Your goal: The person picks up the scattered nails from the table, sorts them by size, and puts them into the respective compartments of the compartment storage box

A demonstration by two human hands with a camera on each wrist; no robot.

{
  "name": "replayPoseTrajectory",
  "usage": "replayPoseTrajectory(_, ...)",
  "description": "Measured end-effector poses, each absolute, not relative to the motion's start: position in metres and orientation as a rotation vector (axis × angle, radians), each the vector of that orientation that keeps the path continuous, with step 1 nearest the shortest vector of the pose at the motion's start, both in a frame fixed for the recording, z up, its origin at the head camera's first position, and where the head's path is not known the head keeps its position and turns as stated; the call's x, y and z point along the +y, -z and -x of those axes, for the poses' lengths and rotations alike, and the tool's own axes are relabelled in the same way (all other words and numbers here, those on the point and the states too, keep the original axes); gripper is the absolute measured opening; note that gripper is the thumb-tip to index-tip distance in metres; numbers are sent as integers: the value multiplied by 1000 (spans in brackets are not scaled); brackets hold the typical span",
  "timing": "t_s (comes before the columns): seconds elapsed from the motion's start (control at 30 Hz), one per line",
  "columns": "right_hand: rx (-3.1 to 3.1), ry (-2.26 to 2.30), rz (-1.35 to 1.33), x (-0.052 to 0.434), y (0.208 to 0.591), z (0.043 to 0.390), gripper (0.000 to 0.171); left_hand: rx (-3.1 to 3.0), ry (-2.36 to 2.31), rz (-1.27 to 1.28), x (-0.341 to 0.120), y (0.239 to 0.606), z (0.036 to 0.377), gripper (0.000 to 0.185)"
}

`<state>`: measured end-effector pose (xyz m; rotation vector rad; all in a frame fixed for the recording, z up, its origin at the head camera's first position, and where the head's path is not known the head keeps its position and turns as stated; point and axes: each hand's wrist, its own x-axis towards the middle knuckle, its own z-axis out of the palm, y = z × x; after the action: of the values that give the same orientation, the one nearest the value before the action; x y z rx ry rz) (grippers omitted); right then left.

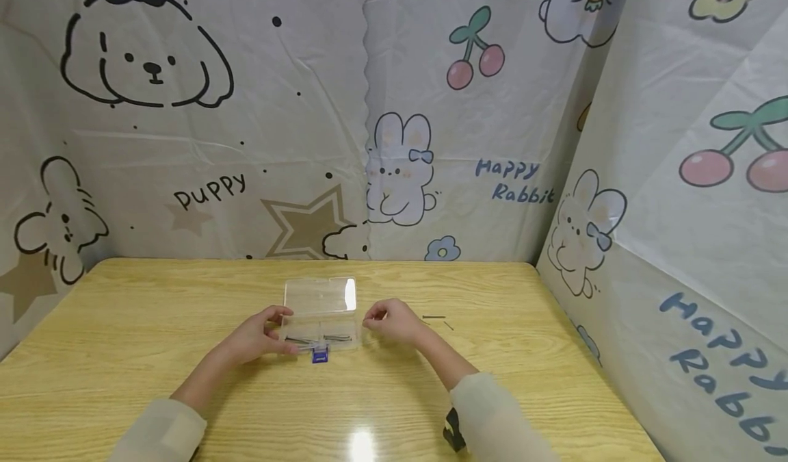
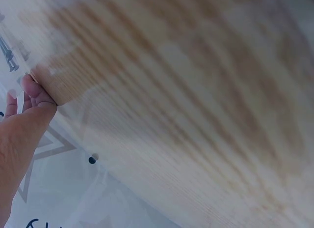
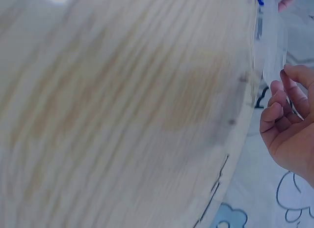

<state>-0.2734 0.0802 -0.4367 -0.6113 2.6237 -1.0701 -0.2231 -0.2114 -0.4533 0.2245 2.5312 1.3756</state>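
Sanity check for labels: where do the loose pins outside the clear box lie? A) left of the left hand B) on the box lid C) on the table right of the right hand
C: two thin loose pins lie on the table just beyond the right hand, outside the clear box.

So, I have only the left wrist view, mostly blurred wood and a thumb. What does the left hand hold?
Observer: The left hand grips the left end of a clear box, its lid open.
Operator: And the other hand?
Observer: The right hand is at the box's right end, fingers curled; whether it holds anything I cannot tell.
Operator: Anything loose on the table?
Observer: Two thin dark pins lie on the table, right of that hand.
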Motion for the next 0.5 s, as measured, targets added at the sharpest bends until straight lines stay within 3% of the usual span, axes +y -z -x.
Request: replayPoseTrajectory(0.5, 2736, 1102, 447, 137, 432, 286, 13, 2535, -1380, -209, -210, 454, 224, 78)
